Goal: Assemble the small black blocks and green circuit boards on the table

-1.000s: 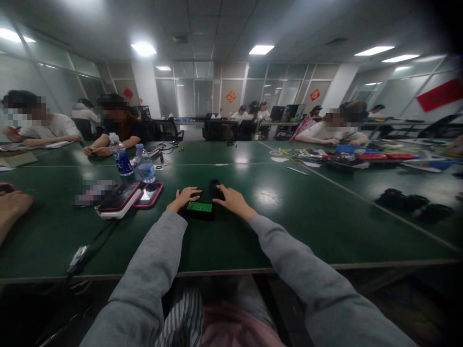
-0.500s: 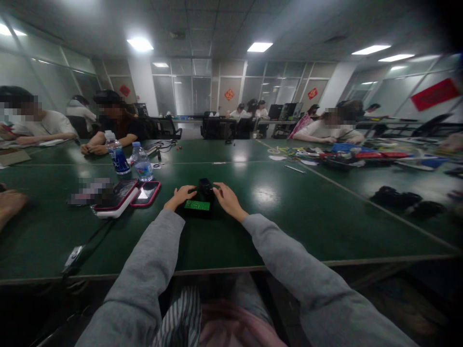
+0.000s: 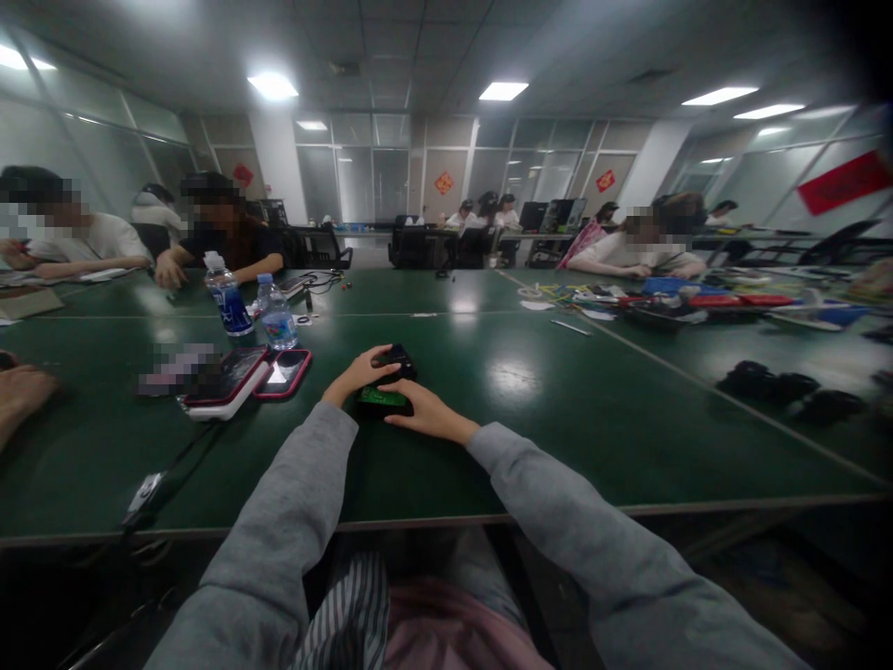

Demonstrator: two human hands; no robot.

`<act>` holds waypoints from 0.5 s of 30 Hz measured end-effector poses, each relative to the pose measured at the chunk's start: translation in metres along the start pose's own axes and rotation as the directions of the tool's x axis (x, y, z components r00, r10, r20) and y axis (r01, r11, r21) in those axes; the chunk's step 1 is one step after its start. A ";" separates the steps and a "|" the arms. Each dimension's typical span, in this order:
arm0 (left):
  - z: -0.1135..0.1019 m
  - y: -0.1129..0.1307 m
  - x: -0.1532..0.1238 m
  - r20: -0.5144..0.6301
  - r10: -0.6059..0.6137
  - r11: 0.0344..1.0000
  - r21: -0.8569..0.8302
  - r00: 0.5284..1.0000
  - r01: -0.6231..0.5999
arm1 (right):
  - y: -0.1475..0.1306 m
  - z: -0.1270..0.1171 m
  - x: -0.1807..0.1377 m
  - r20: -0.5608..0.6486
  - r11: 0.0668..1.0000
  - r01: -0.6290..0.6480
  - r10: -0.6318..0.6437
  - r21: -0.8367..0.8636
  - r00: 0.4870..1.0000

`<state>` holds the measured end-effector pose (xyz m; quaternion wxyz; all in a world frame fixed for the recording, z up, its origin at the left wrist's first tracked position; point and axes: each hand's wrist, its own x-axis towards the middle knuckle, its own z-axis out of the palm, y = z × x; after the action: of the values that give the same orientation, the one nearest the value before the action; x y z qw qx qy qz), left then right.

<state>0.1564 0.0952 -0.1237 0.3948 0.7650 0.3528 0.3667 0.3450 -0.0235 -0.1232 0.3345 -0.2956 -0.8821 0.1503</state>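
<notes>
A small green circuit board (image 3: 380, 397) lies on a dark base on the green table (image 3: 530, 437), straight ahead of me. My left hand (image 3: 354, 374) reaches over the board's far side, with its fingers closed on a small black part (image 3: 397, 357) held just above it. My right hand (image 3: 427, 419) lies at the near right edge of the board. Its fingers point left and press against the board's edge. Grey sleeves cover both my arms.
Two phones in red cases (image 3: 283, 372) (image 3: 224, 381) lie left of the board, with two water bottles (image 3: 227, 300) (image 3: 278, 320) behind them. A cable and plug (image 3: 149, 489) run to the near edge. Another person's hand (image 3: 20, 391) rests far left. Black items (image 3: 767, 381) and tool clutter (image 3: 662, 302) sit right.
The black part passed from my right hand to my left. My right hand drew back from the far side to the board's near right edge.
</notes>
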 end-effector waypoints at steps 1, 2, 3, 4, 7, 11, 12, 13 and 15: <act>0.000 0.000 0.000 0.008 0.008 1.000 0.018 1.000 -0.008 | 0.000 -0.001 0.000 0.004 1.000 -0.005 0.005 0.002 1.000; -0.001 0.001 -0.001 0.017 0.012 0.999 0.037 1.000 -0.013 | 0.000 -0.002 0.000 0.007 1.000 -0.009 0.009 0.004 1.000; -0.001 0.001 -0.001 0.027 0.014 0.998 0.056 1.000 -0.015 | 0.000 -0.003 0.001 0.012 1.000 -0.014 0.014 0.006 1.000; -0.001 0.002 -0.001 0.034 0.015 0.997 0.074 0.999 -0.017 | -0.001 -0.003 0.001 0.015 1.000 -0.019 0.019 0.006 1.000; -0.001 0.003 -0.002 0.044 0.014 0.995 0.100 0.999 -0.018 | -0.002 -0.004 0.000 0.024 0.999 -0.045 0.045 -0.008 0.999; -0.002 0.001 0.000 0.069 0.027 0.996 0.087 0.997 -0.033 | -0.002 -0.003 0.000 0.031 0.998 -0.063 0.064 -0.027 0.997; -0.002 -0.001 0.001 0.074 0.039 0.995 0.092 0.996 -0.046 | -0.001 -0.004 0.001 0.034 0.998 -0.062 0.063 -0.032 0.997; -0.003 -0.002 0.002 0.076 0.053 0.993 0.104 0.996 -0.060 | -0.001 -0.005 0.001 0.041 0.997 -0.061 0.062 -0.040 0.997; -0.004 -0.006 0.003 0.066 0.072 0.987 0.142 0.995 -0.081 | 0.002 -0.010 0.002 0.064 0.996 -0.062 0.066 -0.062 0.996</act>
<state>0.1525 0.1017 -0.1261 0.3345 0.8153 0.3367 0.3317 0.3515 -0.0206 -0.1159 0.2913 -0.3287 -0.8867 0.1443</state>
